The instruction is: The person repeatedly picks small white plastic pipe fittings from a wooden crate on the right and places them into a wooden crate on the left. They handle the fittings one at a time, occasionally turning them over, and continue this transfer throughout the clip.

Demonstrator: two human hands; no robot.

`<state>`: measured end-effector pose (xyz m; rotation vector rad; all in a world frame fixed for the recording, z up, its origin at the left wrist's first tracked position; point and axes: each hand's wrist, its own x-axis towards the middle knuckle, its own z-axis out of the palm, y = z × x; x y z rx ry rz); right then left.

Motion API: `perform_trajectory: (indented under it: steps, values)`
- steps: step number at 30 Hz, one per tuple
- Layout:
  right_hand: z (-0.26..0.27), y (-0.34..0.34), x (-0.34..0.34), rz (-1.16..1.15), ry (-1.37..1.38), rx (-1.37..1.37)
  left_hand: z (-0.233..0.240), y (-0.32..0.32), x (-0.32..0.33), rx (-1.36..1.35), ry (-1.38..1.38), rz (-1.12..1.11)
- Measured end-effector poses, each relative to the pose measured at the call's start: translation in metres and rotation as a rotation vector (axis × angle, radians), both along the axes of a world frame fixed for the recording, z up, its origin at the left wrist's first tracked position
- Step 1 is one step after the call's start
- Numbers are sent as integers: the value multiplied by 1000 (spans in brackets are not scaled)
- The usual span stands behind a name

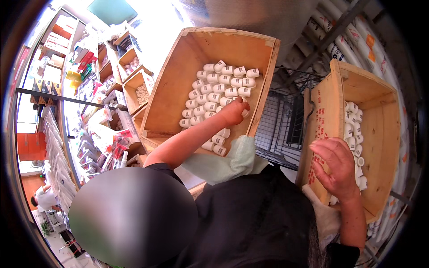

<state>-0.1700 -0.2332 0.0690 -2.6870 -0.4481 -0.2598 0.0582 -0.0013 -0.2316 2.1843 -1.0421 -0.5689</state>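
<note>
My left hand (236,112) reaches into a large wooden box (164,83), its curled fingers around a white plastic pipe fitting (246,113) near the box's right wall. White elbow-shaped fittings (210,106) with small dark printed marks lie on the bottom in fairly neat rows; part of them is hidden under my forearm. At the right, my right hand (335,167) is raised by the near wall of a second wooden box (372,147), fingers loosely bent and apart, nothing visible in it. More white fittings (353,117) lie loosely in that box. A pale green cloth (243,154) drapes over the first box's near corner.
A black wire basket (278,117) stands between the boxes. Wrapped white pipes (348,50) are stacked behind at the right. Shelves and bins (137,93) of small parts and packets fill the left. A person in white (47,197) is far off at lower left. A blurred oval covers the lower left.
</note>
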Motion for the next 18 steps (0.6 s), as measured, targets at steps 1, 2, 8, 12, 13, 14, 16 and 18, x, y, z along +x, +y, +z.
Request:
perform_trajectory:
  steps: [1, 2, 8, 12, 13, 14, 16, 18]
  values:
    - [-1, 0, 0, 4, 1, 3, -11, -1, -1, 36, -42, -35]
    - [-2, -1, 0, 8, 2, 5, -22, -2, -1, 72, -84, -69]
    - [-2, 0, 1, 3, -2, -4, -17, 0, -11, 122, -409, -157]
    - [-3, 0, 1, 6, -5, -2, -2, -1, -14, 199, -696, -241]
    - [-3, 0, 1, 6, -2, -4, 0, -1, -15, 211, -737, -252]
    - [-2, 0, 1, 6, 0, -6, 0, -1, -15, 201, -738, -239]
    - [-2, 0, 1, 8, 1, -10, -3, -1, -14, 185, -740, -208]
    - [-1, 1, 0, 7, -1, -13, -6, -2, -14, 170, -752, -193]
